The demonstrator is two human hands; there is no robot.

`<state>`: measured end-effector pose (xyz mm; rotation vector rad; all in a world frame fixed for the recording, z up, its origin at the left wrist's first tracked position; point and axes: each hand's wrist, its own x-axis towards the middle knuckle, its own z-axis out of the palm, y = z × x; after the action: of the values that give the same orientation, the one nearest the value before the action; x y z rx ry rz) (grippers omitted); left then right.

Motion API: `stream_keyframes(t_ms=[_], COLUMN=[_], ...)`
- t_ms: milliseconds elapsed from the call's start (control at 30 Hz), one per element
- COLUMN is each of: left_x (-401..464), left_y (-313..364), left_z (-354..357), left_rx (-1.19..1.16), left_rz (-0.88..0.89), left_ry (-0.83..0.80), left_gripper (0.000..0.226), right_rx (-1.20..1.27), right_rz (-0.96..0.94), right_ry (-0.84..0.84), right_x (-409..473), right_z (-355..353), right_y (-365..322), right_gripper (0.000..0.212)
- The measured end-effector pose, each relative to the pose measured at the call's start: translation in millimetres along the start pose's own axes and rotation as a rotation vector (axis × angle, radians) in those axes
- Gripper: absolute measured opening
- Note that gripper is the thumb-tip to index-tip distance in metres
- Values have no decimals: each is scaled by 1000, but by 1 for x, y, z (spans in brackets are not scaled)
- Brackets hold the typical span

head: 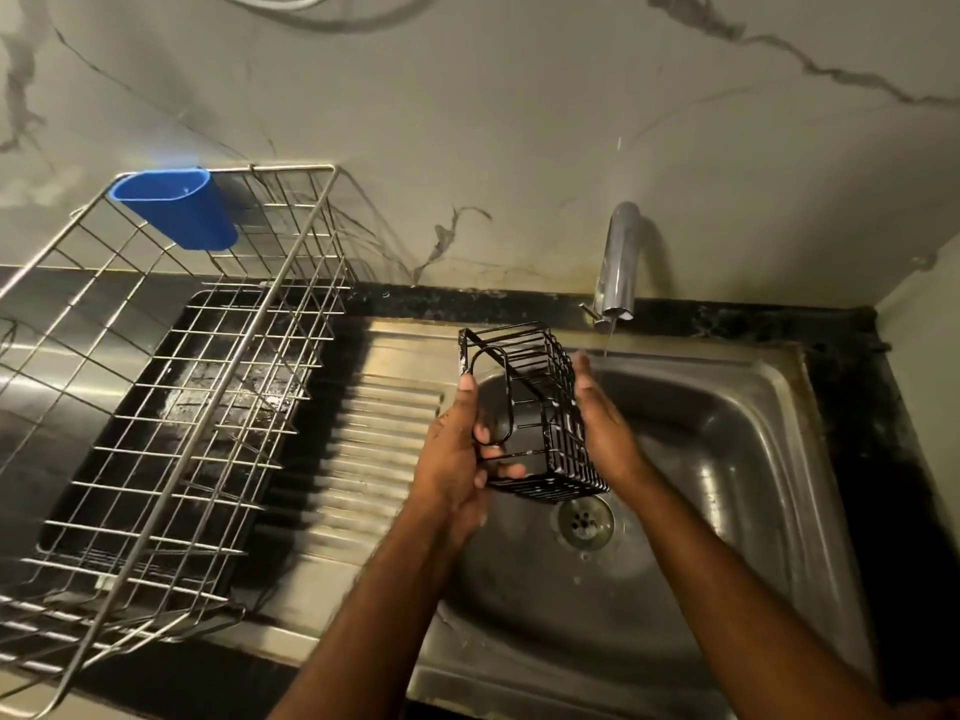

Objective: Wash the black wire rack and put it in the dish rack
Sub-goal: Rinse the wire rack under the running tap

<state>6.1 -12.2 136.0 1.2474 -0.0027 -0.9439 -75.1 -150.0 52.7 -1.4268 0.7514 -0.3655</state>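
Observation:
The black wire rack (540, 402) is a small box-shaped basket with flecks of foam on its wires, held upright over the steel sink (727, 459). My left hand (457, 449) grips its left side, fingers curled through the wires. My right hand (602, 423) lies flat against its right side with the fingers straight. A thin stream of water falls from the chrome tap (618, 262) just behind my right hand. The silver wire dish rack (171, 387) stands on the left and holds no dishes.
A blue plastic cup holder (179, 207) hangs on the dish rack's far rim. A ribbed steel drainboard (363, 449) lies between dish rack and basin. The sink drain (585, 522) sits below the black rack. A marble wall rises behind; black counter edges the sink.

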Motion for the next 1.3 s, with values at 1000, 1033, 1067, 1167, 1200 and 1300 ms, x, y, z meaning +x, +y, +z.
stream_keyframes(t_ms=[1000,1033,1067,1167,1200,1300], left_x=[25,25,25,26,24,20], left_y=[0,-3,-7,-24,-29,-37], left_z=[-74,-77,-79,-82,-82,-82], left_rx=[156,135,120,114,95,-13], left_rz=[-148,-179,-196,-218,-238,-290], left_ry=[-11,-40,-63,-44,-30,1], left_gripper=[61,71,78,86,88,89], right_rx=[352,359,359,317,309,305], right_rz=[52,30,19,-6,-2,19], right_ry=[334,343,356,360,356,353], right_x=[-58,-62,-64,-70,-72,-77], right_z=[-49,-50,-52,-56,-56,-53], right_y=[-13,-21,-27,-43,-47,-61], right_gripper=[21,19,20,26,26,26])
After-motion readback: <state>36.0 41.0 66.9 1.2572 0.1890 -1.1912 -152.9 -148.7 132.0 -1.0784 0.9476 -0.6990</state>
